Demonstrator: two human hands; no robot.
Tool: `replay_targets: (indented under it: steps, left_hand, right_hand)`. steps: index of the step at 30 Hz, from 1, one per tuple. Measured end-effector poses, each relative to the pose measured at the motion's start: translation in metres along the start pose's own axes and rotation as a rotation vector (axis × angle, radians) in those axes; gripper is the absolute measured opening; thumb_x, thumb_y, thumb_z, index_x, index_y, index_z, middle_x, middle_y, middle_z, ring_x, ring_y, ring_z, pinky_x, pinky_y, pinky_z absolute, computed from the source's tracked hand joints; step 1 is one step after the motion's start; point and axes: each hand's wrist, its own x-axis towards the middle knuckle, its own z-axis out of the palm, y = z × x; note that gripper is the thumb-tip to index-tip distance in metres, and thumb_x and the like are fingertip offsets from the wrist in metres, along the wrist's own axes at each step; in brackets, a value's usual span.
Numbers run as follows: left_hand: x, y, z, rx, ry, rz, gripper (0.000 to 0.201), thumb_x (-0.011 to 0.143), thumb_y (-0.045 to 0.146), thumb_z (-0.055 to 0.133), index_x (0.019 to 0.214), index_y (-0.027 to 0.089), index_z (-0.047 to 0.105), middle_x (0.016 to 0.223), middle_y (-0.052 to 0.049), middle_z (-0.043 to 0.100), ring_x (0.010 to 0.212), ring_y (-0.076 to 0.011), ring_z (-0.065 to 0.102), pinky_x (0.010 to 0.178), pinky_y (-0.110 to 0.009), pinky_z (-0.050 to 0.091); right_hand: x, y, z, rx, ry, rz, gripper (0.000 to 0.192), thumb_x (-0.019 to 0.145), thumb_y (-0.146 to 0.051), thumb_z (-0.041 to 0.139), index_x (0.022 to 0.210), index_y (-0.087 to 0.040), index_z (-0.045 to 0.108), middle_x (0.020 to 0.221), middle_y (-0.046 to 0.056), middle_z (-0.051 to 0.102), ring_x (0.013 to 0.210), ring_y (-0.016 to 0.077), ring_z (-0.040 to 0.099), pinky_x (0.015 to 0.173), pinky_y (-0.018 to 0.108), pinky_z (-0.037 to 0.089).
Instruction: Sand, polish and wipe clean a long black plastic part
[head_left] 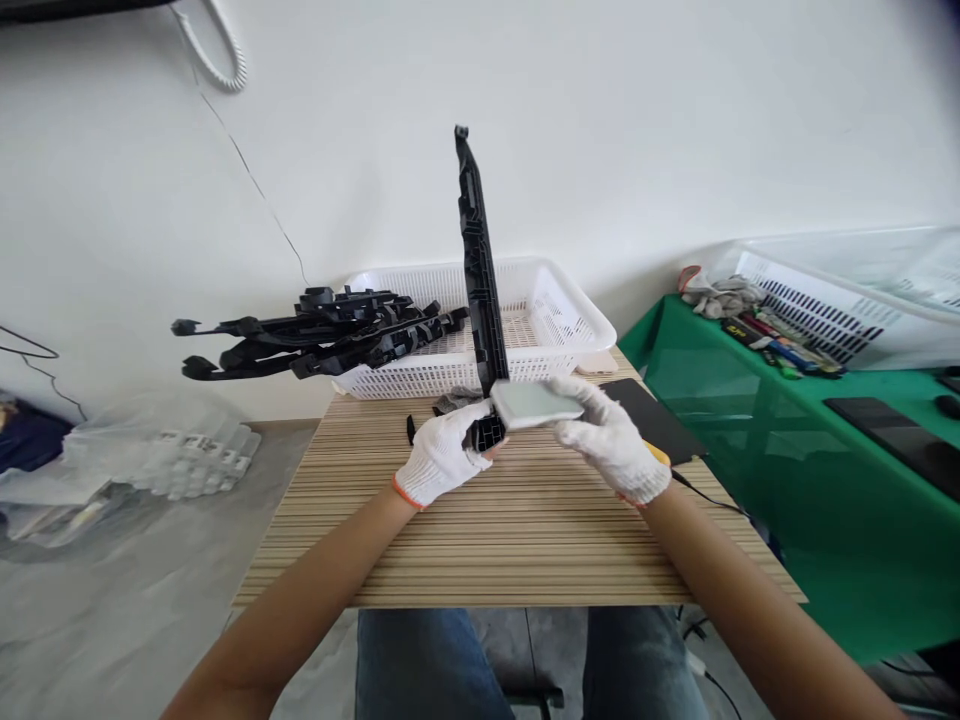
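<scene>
Black plastic, the long strip [484, 290] rose above the tabletop [525, 550], short of its far edge, its foot gripped by the left hand [446, 452]; the right hand [611, 445] pinched a pale pad [534, 403]. A slack left grip risked tipping the strip.

Both forearms [322, 582] angle inward, the gloved left hand [444, 455] curled in a grip, the gloved right hand [611, 440] pinching.
</scene>
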Motion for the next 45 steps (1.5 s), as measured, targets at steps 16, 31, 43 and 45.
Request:
replay_targets:
  steps: [16,31,43,45]
  left_hand:
    - [0.007,0.012,-0.011,0.059,0.171,-0.058,0.039,0.086,0.044,0.068,0.115,0.018,0.067,0.106,-0.008,0.078,0.093,-0.0216,0.075,0.081,-0.030,0.062]
    - [0.003,0.013,-0.009,0.006,0.184,0.028,0.040,0.083,0.042,0.069,0.113,0.016,0.069,0.103,-0.010,0.078,0.089,-0.0234,0.076,0.083,-0.032,0.063]
    - [0.003,0.016,-0.005,0.105,0.169,0.114,0.037,0.082,0.039,0.068,0.112,0.018,0.069,0.094,-0.008,0.079,0.078,-0.0209,0.076,0.073,-0.027,0.062]
    - [0.003,0.017,-0.005,0.110,0.139,0.114,0.038,0.083,0.041,0.067,0.113,0.019,0.068,0.091,-0.007,0.079,0.076,-0.0207,0.076,0.070,-0.027,0.062]
  right_hand:
    - [-0.006,-0.006,0.012,-0.368,-0.047,0.348,0.039,0.069,-0.057,0.067,0.071,-0.021,0.053,0.053,-0.002,0.057,0.037,0.0092,0.048,0.032,0.019,0.035]
    - [-0.011,0.002,0.024,-0.280,-0.233,0.383,0.064,0.067,-0.083,0.061,0.070,-0.019,0.051,0.052,-0.002,0.051,0.039,0.0071,0.043,0.034,0.019,0.030]
    - [-0.009,0.002,0.024,-0.213,-0.187,0.353,0.061,0.068,-0.079,0.063,0.065,-0.020,0.049,0.042,-0.006,0.041,0.033,0.0057,0.031,0.030,0.019,0.022]
    - [-0.008,0.002,0.025,-0.203,-0.149,0.350,0.060,0.068,-0.078,0.065,0.065,-0.020,0.050,0.043,-0.006,0.041,0.034,0.0055,0.031,0.030,0.018,0.023]
